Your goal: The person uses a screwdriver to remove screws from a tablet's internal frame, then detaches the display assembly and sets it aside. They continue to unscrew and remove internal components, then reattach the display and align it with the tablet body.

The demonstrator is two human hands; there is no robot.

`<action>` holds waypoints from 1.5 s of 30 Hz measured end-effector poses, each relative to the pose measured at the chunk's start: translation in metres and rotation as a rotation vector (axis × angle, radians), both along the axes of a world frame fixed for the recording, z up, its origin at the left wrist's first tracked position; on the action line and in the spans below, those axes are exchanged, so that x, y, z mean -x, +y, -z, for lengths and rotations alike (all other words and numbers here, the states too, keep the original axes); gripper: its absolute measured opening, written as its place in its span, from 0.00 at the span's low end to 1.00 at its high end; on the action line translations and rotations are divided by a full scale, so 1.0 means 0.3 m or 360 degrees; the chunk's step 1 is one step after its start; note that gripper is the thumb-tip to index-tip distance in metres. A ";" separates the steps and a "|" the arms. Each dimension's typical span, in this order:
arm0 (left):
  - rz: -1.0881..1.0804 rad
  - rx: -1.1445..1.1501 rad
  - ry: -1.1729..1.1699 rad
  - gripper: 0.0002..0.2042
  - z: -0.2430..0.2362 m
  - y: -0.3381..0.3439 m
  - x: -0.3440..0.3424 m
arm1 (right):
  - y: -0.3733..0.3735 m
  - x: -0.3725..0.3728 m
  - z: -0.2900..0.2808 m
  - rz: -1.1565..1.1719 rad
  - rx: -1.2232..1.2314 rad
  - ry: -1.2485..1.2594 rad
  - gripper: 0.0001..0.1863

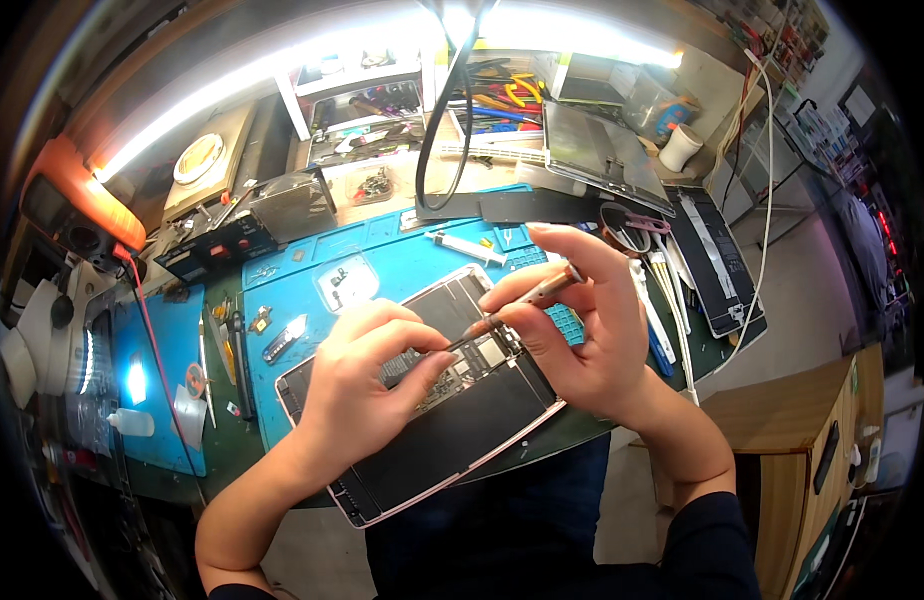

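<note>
An opened tablet (432, 430) with a pale pink frame lies slanted in front of me, its black batteries and circuit board (472, 362) bare. Above the board, my right hand (592, 340) grips a slim screwdriver (548, 287) with a metallic brown handle, tilted so its shaft points down to the left. My left hand (367, 375) pinches the end of that shaft between thumb and fingertips. Whether a tiny part sits there too is hidden. The tablet rests partly on a blue repair mat (302, 290).
A syringe (466, 247) and a clear tray of small parts (347, 283) lie beyond the tablet. At left are tweezers (208, 372), a small white bottle (132, 422) and an orange multimeter (82, 205). Another tablet shell (717, 262) stands right. A black cable loop (444, 120) hangs overhead.
</note>
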State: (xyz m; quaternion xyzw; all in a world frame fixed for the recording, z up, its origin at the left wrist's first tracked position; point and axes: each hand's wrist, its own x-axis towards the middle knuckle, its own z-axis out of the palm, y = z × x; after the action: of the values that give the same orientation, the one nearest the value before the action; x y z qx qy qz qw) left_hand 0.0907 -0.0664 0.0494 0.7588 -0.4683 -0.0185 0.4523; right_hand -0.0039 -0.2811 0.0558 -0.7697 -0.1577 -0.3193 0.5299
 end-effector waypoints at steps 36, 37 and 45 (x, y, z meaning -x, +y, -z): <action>0.0308 -0.0662 -0.0361 0.33 0.064 -0.124 0.068 | -0.178 -0.001 0.111 0.0116 0.0493 0.0023 0.26; 0.0304 -0.0652 -0.0361 0.33 0.065 -0.124 0.069 | -0.177 -0.002 0.111 0.0122 0.0503 0.0014 0.26; 0.0283 -0.0589 -0.0308 0.33 0.072 -0.126 0.061 | -0.172 -0.002 0.114 0.0133 0.0522 0.0042 0.25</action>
State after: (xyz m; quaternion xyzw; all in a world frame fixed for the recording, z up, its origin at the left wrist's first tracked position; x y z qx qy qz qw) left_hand 0.0723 -0.1041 0.0277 0.7828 -0.5632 -0.0709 0.2550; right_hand -0.0031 -0.3328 0.0217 -0.8559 -0.1685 -0.3009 0.3854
